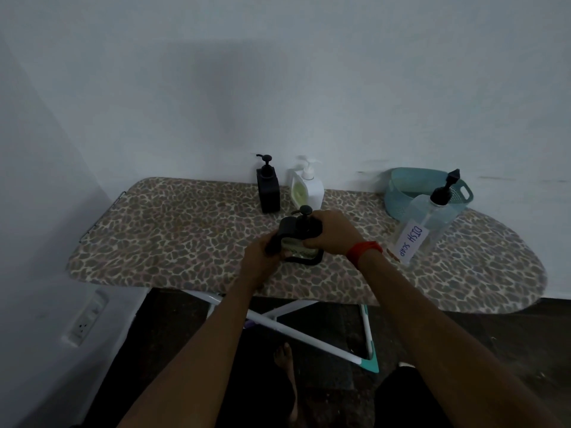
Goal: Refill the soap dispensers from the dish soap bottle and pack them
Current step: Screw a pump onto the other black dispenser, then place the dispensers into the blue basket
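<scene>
While gripping black pump dispenser [301,227] upright mid-ironing board [173,230]: left hand [262,251] curled round its left side, right hand [332,231] clasped at pump collar. Dish soap bottle [423,227] off right, upright, nearer right hand; teal basket [401,193] just behind.

Home room: ironing board [185,230], wall socket [85,322]
</scene>
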The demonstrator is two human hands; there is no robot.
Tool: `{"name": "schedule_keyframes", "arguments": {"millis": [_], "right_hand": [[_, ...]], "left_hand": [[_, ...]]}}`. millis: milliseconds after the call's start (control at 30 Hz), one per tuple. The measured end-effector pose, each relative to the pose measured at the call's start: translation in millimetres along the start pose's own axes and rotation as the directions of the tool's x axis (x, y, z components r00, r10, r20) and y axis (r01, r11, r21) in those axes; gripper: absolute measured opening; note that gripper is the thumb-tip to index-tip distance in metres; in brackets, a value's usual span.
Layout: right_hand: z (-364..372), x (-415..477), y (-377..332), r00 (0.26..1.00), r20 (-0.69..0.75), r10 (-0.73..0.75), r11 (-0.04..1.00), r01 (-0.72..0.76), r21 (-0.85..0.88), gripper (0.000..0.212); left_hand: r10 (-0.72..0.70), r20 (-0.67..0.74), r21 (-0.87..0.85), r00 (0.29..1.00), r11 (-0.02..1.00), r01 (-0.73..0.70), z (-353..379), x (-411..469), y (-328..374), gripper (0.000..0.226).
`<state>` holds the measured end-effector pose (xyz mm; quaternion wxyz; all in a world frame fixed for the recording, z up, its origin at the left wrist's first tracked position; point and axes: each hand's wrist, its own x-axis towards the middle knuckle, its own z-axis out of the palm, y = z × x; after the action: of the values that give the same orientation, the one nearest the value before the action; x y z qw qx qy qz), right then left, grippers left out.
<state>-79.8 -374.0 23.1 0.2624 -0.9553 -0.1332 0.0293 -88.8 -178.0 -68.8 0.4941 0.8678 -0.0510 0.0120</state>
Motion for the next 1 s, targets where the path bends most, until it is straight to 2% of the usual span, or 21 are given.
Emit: {"name": "schedule_keyframes", "arguments": {"millis": [200,300,367,467,600,767,833,900,1000], "right_hand": [[-25,-9,-19,0.993,-0.116,0.006,1.000,-0.009,-0.017,0.037],[-56,-13,-23,0.975,-0.222,0.007,1.000,-0.007,0.001,0.037],[-83,-15,-25,0.957,-0.289,0.014,1.000,-0.016,-0.005,0.033],[-129,-16,-22,0.930,-0.365,0.035,0.999,-0.039,-0.004,0.033],[-195,-12,-8,0.898,-0.429,0.097,0.995,-0.097,0.021,0.035],[-268,2,35,0.857,-0.460,0.232,0.971,-0.227,0.067,0.047],[-283,8,60,0.837,-0.460,0.296,0.954,-0.280,0.104,0.051],[-289,14,86,0.824,-0.440,0.356,0.934,-0.333,0.131,0.049],[-282,21,122,0.808,-0.386,0.445,0.896,-0.395,0.204,0.047]], "left_hand": [[-0.055,0.024,0.070,0.998,0.996,0.053,11,-7,26,0.038],[-0.074,0.000,-0.017,0.997,0.997,0.074,28,-7,41,0.050],[-0.099,0.028,0.046,0.995,0.994,0.097,43,-1,46,0.062],[-0.054,0.108,0.159,0.993,0.987,0.036,69,15,55,0.059],[0.016,0.194,0.217,0.981,0.974,-0.058,105,38,74,0.060],[0.060,0.281,0.257,0.958,0.957,-0.136,148,73,85,0.061],[0.030,0.311,0.262,0.950,0.958,-0.116,163,84,85,0.064],[0.033,0.270,0.278,0.962,0.954,-0.111,176,86,83,0.063],[0.166,0.151,0.397,0.974,0.892,-0.214,189,81,79,0.055]]}}
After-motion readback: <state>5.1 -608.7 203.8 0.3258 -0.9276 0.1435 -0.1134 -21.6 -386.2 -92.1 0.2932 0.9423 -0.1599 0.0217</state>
